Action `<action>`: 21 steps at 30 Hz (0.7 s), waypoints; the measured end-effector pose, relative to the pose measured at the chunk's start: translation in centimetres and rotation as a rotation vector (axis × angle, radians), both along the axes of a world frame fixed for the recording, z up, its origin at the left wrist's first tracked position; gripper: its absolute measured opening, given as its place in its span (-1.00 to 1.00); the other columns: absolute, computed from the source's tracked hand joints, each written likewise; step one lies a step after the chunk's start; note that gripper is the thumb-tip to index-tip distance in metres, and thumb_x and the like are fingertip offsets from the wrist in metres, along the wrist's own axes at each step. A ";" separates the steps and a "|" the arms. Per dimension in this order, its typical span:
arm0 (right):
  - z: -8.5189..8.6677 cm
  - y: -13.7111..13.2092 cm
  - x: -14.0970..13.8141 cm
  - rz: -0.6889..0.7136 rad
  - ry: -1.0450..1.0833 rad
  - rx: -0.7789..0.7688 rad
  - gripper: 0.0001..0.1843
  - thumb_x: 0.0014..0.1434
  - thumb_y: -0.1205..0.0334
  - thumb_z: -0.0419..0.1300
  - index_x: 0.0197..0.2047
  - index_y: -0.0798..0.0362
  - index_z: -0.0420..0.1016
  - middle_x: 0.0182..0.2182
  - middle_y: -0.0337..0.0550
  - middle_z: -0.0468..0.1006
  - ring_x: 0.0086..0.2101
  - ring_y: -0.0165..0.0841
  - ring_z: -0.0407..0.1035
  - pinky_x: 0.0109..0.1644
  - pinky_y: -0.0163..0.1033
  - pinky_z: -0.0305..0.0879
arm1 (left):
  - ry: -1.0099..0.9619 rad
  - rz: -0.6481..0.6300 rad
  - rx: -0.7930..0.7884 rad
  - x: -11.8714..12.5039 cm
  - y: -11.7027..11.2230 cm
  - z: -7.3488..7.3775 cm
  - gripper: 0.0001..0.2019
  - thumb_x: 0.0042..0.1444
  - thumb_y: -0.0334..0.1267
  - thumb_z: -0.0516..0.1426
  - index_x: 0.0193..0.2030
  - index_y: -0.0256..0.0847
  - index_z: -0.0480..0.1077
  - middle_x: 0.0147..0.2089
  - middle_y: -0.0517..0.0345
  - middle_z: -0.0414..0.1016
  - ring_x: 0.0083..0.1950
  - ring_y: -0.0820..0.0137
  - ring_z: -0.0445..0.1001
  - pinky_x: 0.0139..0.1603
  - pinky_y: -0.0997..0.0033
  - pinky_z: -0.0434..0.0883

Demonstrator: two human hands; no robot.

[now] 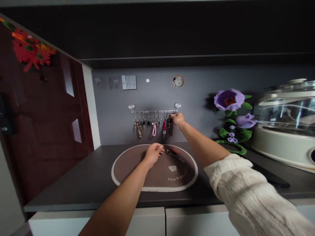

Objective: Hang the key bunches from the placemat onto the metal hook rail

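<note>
My right hand [178,120] reaches up to the right end of a clear hook rail [155,111] on the grey wall. Its fingers are pinched around the ring of a bunch of keys [170,126] hanging by the last hooks. Several other key bunches hang along the rail, among them one with a pink strap [154,129] and one with a red tag [164,126]. Over the brown mat [133,168], my left hand [154,152] hovers with fingers loosely curled and nothing visible in them. Just right of it, a set of keys with a red piece [174,150] lies on the mat.
Purple plush flowers [230,100] and a white appliance with a clear lid [285,131] stand on the right of the dark counter [81,177]. A flat black object [270,175] lies in front of them. A dark cabinet [157,32] overhangs the space.
</note>
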State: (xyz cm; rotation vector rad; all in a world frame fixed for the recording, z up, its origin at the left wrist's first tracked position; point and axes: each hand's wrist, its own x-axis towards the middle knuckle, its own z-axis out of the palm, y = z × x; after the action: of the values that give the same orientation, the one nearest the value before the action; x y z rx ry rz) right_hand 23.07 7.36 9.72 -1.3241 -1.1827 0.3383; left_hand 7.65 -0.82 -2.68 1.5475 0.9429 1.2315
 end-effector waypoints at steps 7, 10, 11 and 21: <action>-0.5 -0.2 -0.5 -0.153 -0.097 -0.004 -0.85 -0.08 0.27 0.04 -0.60 0.13 0.33 -0.59 -0.18 0.35 -0.56 -0.49 0.19 -0.42 -0.36 0.14 | 0.009 0.003 -0.003 0.0 0.0 0.0 -0.88 -0.01 -0.31 0.01 -0.42 -0.31 0.31 -0.47 0.12 0.40 -0.50 0.57 0.32 -0.49 0.58 0.22; -1.1 -0.2 -0.6 -0.173 -0.107 -0.017 -0.84 -0.08 0.27 0.04 -0.56 0.14 0.38 -0.55 -0.14 0.39 -0.53 -0.46 0.23 -0.39 -0.34 0.15 | 0.007 0.003 0.008 -0.1 0.0 -0.1 -0.88 -0.02 -0.31 0.02 -0.41 -0.32 0.32 -0.46 0.12 0.39 -0.49 0.57 0.32 -0.48 0.58 0.22; -1.2 -0.2 -0.6 -0.180 -0.109 -0.020 -0.84 -0.08 0.27 0.03 -0.54 0.15 0.39 -0.54 -0.13 0.41 -0.52 -0.45 0.23 -0.39 -0.34 0.15 | 0.007 0.003 0.013 -0.1 0.0 -0.1 -0.88 -0.02 -0.31 0.02 -0.41 -0.32 0.32 -0.46 0.12 0.39 -0.49 0.56 0.32 -0.48 0.58 0.22; -2.6 1.2 -0.6 -0.211 -0.102 0.022 -0.80 -0.06 0.24 0.03 -0.47 0.15 0.43 -0.51 -0.10 0.45 -0.50 -0.44 0.27 -0.36 -0.33 0.17 | 0.001 0.017 0.002 -0.1 -0.1 -0.1 -0.89 -0.04 -0.31 0.04 -0.43 -0.32 0.32 -0.49 0.12 0.40 -0.51 0.56 0.32 -0.49 0.58 0.23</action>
State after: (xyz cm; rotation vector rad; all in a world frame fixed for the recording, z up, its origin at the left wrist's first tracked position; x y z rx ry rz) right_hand 22.50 8.53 7.08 -1.4464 -1.1150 0.1063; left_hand 7.53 -0.92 -2.73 1.5448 0.9575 1.2436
